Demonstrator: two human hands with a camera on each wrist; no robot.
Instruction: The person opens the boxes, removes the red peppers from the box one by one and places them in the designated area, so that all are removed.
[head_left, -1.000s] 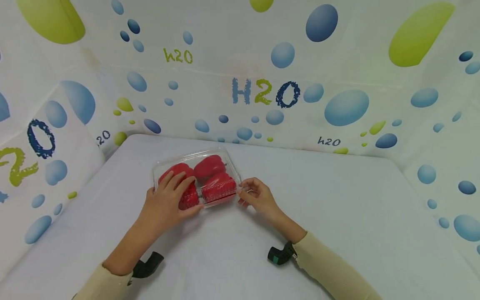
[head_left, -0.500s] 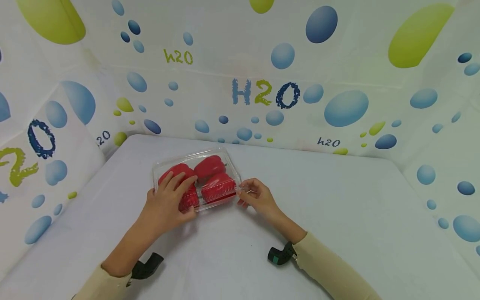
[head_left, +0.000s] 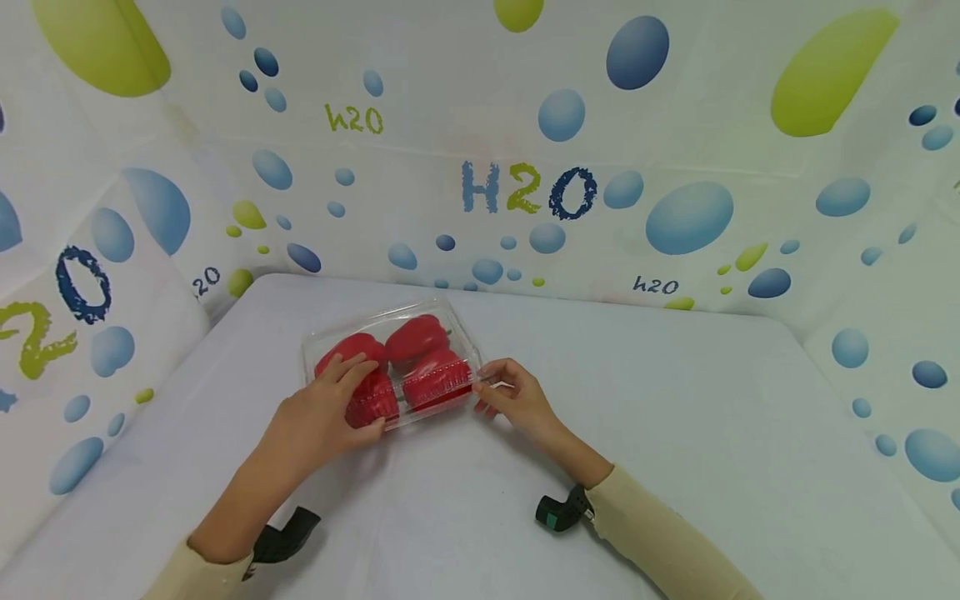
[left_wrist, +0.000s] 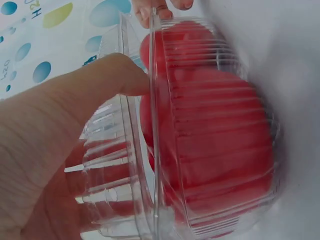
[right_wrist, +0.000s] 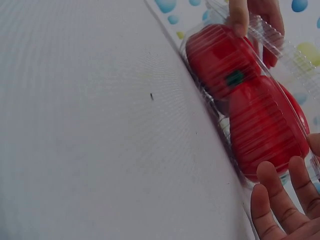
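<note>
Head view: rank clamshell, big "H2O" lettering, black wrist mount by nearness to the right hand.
1. Clamshell: right hand touches its right end.
2. Black wrist mount: below the hand, at the sleeve.
3. "H2O" lettering: on the back wall, farthest.

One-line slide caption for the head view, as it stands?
Left hand rests on a clear plastic clamshell box of red bell peppers; right hand pinches its right edge.

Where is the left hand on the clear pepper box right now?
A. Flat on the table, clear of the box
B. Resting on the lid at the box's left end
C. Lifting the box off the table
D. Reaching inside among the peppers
B: the left hand lies on the closed lid of the clear box, fingers over its left end, while the box sits on the table with the red peppers sealed inside.
</note>
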